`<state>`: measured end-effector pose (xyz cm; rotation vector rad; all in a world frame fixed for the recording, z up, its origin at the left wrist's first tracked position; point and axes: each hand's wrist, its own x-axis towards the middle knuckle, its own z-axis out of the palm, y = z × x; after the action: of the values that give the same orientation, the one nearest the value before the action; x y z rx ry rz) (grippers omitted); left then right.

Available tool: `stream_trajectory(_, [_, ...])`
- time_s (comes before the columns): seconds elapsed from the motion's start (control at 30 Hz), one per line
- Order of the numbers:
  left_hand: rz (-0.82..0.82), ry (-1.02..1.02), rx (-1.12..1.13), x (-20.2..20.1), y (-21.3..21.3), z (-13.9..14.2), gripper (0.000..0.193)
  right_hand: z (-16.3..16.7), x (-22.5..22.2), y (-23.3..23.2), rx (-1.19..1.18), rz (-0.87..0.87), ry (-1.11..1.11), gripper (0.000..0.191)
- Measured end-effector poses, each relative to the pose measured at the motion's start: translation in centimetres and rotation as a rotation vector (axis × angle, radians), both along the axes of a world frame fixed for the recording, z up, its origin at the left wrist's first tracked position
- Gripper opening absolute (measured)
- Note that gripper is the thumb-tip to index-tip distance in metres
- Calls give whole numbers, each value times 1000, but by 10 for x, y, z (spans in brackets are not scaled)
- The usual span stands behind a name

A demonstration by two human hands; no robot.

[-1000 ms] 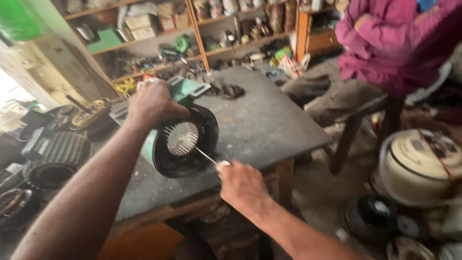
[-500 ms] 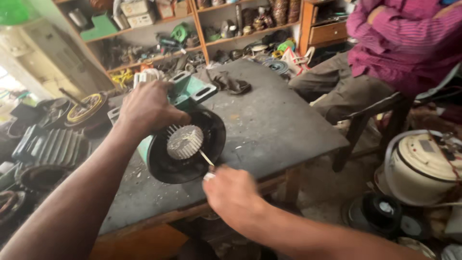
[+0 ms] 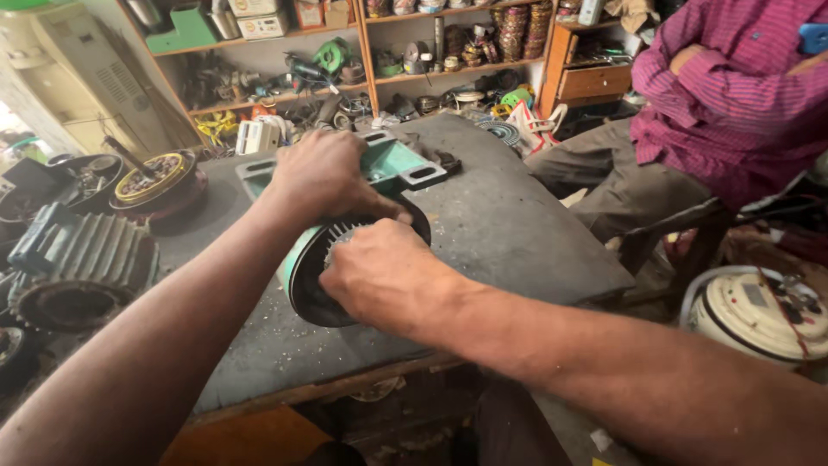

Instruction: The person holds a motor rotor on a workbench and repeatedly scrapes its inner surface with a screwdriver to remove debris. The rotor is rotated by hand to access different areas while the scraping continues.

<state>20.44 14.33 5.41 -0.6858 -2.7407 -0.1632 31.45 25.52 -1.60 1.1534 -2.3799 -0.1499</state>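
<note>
Where the shelves (image 3: 285,95) run along the back wall, they hold boxes, cans and loose tools, too jumbled for me to sort out. At the far left a grey ribbed motor casing (image 3: 73,263) lies on its side, with a round wound coil (image 3: 148,177) just behind it. On the grey tabletop (image 3: 509,233) in the middle sits the green motor (image 3: 379,173), its black round end and white fan facing me. My left hand (image 3: 323,177) lies over the top of its body, fingers curled down and clamped on it. My right hand (image 3: 384,276) covers the fan face, fingers drawn together against it; whether they pinch anything I cannot tell. To the right a person in a striped shirt (image 3: 733,95) sits with arms folded, and a white round casing (image 3: 755,315) rests low beside the chair.
</note>
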Motion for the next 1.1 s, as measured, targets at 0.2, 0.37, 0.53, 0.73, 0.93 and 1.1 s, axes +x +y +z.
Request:
stream_trajectory(0.2, [26,-137,63,-25,-11,-6,89,19,-25,17,-331,625,387,4])
stream_trajectory(0.37, [-84,-205,135,-31,-24,1,73,25,-52,-15,-506,503,420,22])
stream_trajectory(0.53, [-41,-257,295,-16,-32,7,67,2,-53,-11,-609,415,272,22])
stream_trajectory(0.73, [174,-391,337,-17,-40,15,69,-29,16,50,-315,-88,43,14])
stream_trajectory(0.93, [155,-380,380,-46,-54,15,81,-50,53,63,-356,-295,-174,34])
stream_trajectory(1.1, [172,-323,169,-51,-55,11,80,-42,36,39,-276,-274,-128,15])
